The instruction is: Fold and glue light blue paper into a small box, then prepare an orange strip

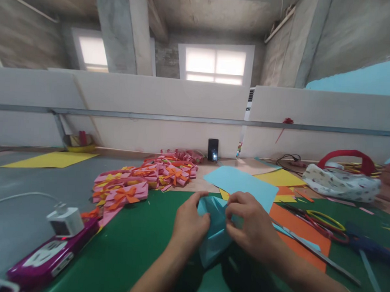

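Observation:
Between my two hands is a folded piece of light blue paper [214,234], creased and partly opened into a pocket shape above the green mat [138,239]. My left hand [191,220] pinches its left upper edge between thumb and fingers. On the opposite side, my right hand [248,223] grips the upper right edge with thumb and index finger. A flat light blue sheet [245,181] lies just beyond my hands. Beside my right forearm rests an orange sheet [303,241] with a long metal ruler [323,257] across it.
Pink folded paper pieces with orange bows [127,194] are heaped at the back left. A purple power strip [55,256] with a white charger [65,222] sits at left. Scissors [325,220] and a patterned cloth basket [341,184] lie at right. A phone [213,150] stands against the wall.

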### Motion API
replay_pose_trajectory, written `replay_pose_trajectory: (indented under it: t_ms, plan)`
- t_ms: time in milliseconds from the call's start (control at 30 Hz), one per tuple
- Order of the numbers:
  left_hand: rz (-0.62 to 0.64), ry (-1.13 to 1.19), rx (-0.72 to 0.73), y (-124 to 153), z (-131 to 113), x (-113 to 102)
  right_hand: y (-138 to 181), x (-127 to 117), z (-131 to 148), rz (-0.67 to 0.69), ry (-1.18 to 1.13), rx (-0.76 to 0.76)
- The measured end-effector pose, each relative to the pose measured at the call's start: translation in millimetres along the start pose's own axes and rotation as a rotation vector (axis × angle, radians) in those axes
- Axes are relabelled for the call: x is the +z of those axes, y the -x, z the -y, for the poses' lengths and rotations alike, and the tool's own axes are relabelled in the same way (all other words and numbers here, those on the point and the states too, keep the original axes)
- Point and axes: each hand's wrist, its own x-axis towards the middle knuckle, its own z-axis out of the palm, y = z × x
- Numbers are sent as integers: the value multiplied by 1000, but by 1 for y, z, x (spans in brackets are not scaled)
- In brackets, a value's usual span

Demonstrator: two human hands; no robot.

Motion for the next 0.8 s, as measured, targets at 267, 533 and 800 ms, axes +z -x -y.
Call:
replay_pose_trajectory:
  t_ms: [267, 533, 800]
  plan:
    - [45, 125, 29, -3, -8, -10, 3, -2, -1, 31, -83, -87]
    - [-4, -18, 21, 4, -14, 6, 3, 10, 5, 25, 13, 49]
    - [11, -121, 15, 4, -7, -1, 3, 18, 0, -94, 106, -40]
